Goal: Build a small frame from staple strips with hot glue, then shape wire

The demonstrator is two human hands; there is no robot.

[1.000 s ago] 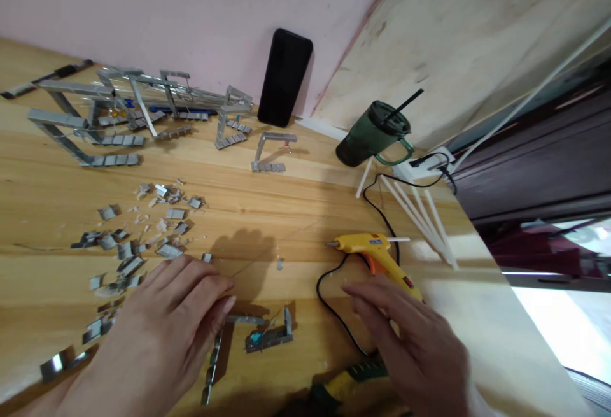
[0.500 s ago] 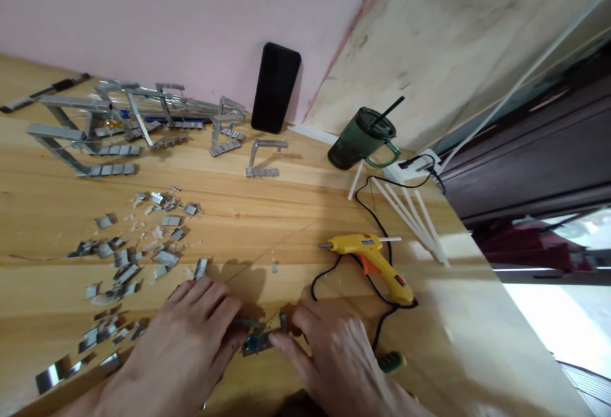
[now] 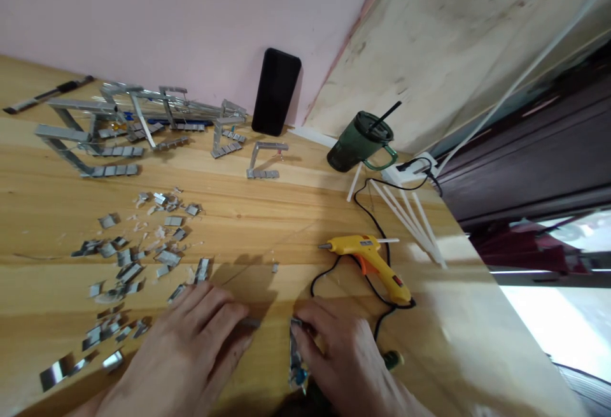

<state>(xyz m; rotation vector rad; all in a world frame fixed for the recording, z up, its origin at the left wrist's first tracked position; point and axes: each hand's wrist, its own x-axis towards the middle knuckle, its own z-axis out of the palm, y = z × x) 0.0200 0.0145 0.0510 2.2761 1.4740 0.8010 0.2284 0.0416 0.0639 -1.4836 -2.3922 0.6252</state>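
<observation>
Nearest the body, the right hand (image 3: 344, 353) pinches the end of a small metal frame (image 3: 293, 358) between thumb and finger, a blue bead (image 3: 300, 376) hanging low on it, just above the bottom edge of the view. The left hand (image 3: 186, 340) is curled over the table (image 3: 248, 239), with the tip of a metal strip (image 3: 251, 323) poking out past its fingers; whether it grips that strip or merely covers it, I cannot tell.

With the hold so near one end, the frame could twist or slip, and the bead could catch on a finger. The left forearm lies close to the metal scraps (image 3: 128, 272), so a careless sweep might scatter them (their cut edges look sharp, too). Past the right hand, a black cord (image 3: 312, 284) loops beside the glue gun (image 3: 367, 248); a wrist snagging it could drag the gun. Whether its nozzle is hot doesn't show.

Much of the pinched frame sits behind the right thumb, and a dark handle (image 3: 394, 360) is mostly covered by that hand. Farther back, the other metal frames (image 3: 112, 170) overlap too much to count surely, and the phone (image 3: 277, 92) against the wall shows only black.
</observation>
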